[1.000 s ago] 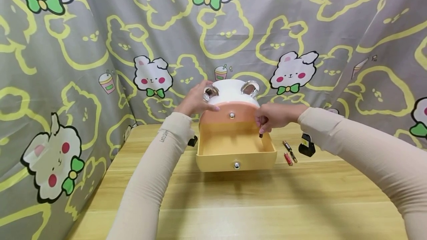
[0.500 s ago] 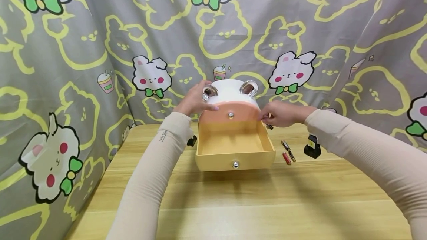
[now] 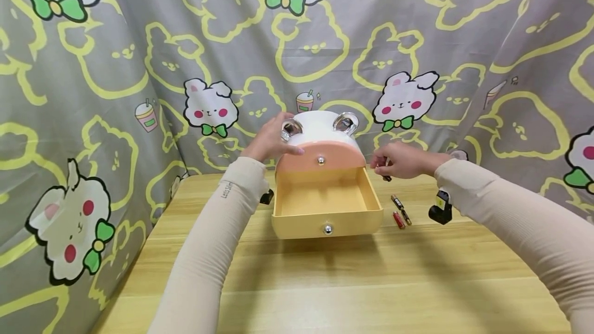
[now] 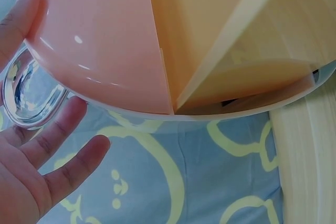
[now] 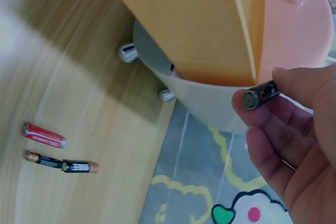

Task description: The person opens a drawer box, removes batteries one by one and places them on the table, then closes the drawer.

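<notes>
A bear-shaped storage box (image 3: 325, 128) with a white shell, silver ears and a pink upper drawer front (image 3: 303, 159) stands on the table. Its lower yellow drawer (image 3: 301, 226) is pulled out, with a bare floor showing. My left hand (image 3: 270, 139) holds the box by its upper left side, thumb on the pink front and fingers around the silver ear (image 4: 34, 90). Just right of the box, my right hand (image 3: 402, 160) pinches a dark battery (image 5: 261, 95) between thumb and fingertips. That hand is apart from the drawer.
On the table right of the drawer lie a red battery (image 3: 398, 220) and two black batteries (image 5: 79, 166), end to end. Black wrist devices (image 3: 441, 207) hang below the sleeves. A patterned curtain (image 3: 315, 40) closes off the back and sides.
My right hand has lifted the dark battery out of the drawer and moved right, beyond the box's side. The left hand stays on the box.
</notes>
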The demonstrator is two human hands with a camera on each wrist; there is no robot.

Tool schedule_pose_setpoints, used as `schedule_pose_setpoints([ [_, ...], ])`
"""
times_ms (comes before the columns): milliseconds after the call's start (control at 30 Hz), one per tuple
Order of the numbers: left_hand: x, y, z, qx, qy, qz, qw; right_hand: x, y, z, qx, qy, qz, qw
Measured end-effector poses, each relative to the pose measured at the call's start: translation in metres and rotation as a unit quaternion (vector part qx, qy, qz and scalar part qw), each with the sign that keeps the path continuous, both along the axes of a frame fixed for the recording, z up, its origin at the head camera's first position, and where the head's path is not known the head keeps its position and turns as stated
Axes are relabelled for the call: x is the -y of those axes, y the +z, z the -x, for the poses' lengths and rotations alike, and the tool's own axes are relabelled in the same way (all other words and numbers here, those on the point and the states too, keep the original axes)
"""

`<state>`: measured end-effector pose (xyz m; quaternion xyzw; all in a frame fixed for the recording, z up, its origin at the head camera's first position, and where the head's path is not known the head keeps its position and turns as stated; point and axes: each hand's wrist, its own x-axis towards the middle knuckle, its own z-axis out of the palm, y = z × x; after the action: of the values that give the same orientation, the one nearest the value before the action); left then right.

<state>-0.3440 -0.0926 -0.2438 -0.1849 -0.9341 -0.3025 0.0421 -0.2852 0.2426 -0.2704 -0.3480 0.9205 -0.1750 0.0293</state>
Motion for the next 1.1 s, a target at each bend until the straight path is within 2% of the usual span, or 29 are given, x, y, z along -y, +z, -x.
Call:
schedule_pose_setpoints([
  [367, -0.002, 0.0, 0.0, 0.002, -0.004, -0.006, 1.0, -0.024, -0.029, 0.005, 0.013, -0.039, 0.012, 0.9991],
  [600, -0.001, -0.001, -0.001, 0.005, 0.003, -0.01, 0.9999, -0.039, -0.041, 0.01, 0.017, -0.038, 0.015, 0.999],
  [767, -0.002, -0.001, -0.001, 0.001, -0.004, -0.007, 1.0, -0.048, -0.049, 0.01, 0.037, -0.063, 0.007, 0.9973],
  [1100, 0.0, -0.001, -0.001, -0.006, -0.006, 0.001, 1.0, -0.057, -0.073, 0.008, 0.041, -0.093, 0.021, 0.9946],
])
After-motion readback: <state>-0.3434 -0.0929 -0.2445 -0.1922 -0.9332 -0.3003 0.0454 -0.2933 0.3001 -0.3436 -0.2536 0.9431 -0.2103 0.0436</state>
